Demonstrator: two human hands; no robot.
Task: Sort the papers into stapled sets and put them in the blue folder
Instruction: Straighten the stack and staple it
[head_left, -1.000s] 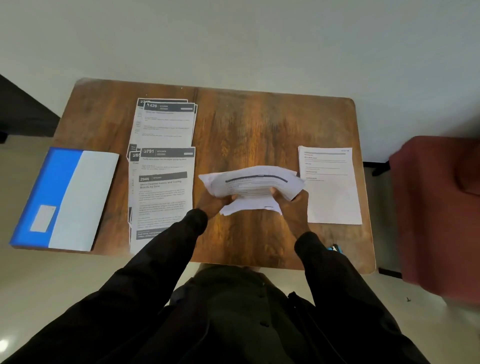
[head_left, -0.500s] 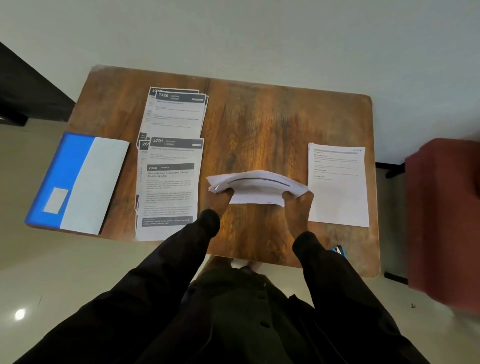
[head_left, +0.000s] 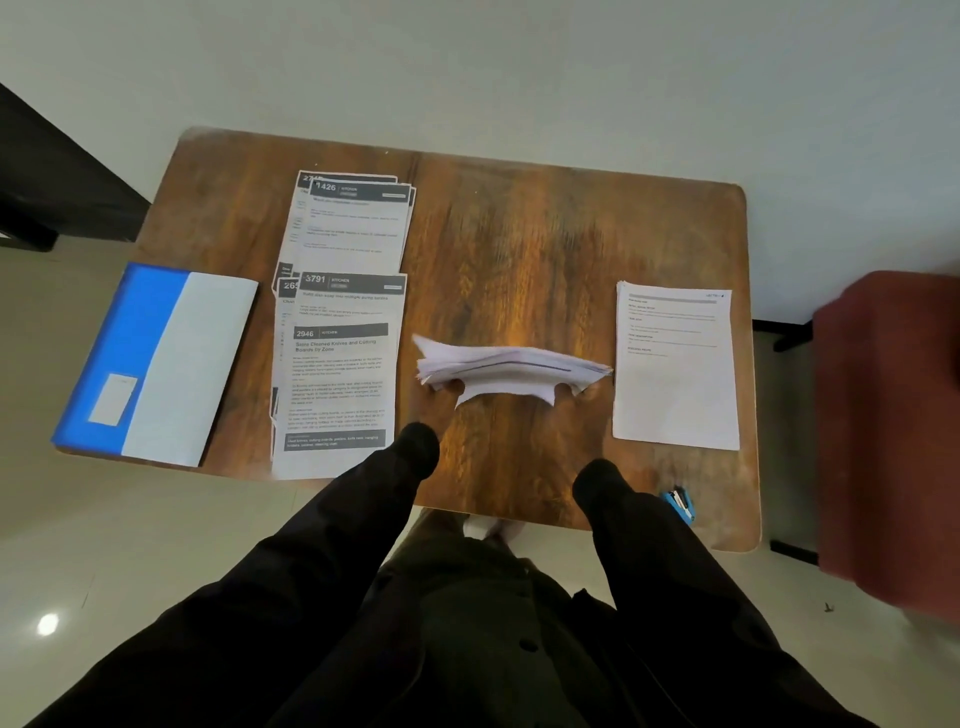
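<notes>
White paper, a loose bundle (head_left: 511, 364), is held edge-on over the middle of the table (head_left: 519, 234). The left hand (head_left: 434, 410) and right hand (head_left: 579, 415) each grip 1 end from below. Squaring the lower edges against the wood would likely give a clean staple, and the stapler (head_left: 678, 503) lies by the right sleeve. Printed sheets (head_left: 337, 374) overlap to the left, beyond them the blue folder (head_left: 156, 358) overhangs, and 1 page (head_left: 675, 374) lies to the right. Around the table are a pale floor (head_left: 130, 545) and a red chair (head_left: 893, 441).

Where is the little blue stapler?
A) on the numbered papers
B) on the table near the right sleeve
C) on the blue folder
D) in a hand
B: the stapler lies on the table at its near right edge beside the right sleeve; the left hand and right hand hold only the paper stack.
</notes>
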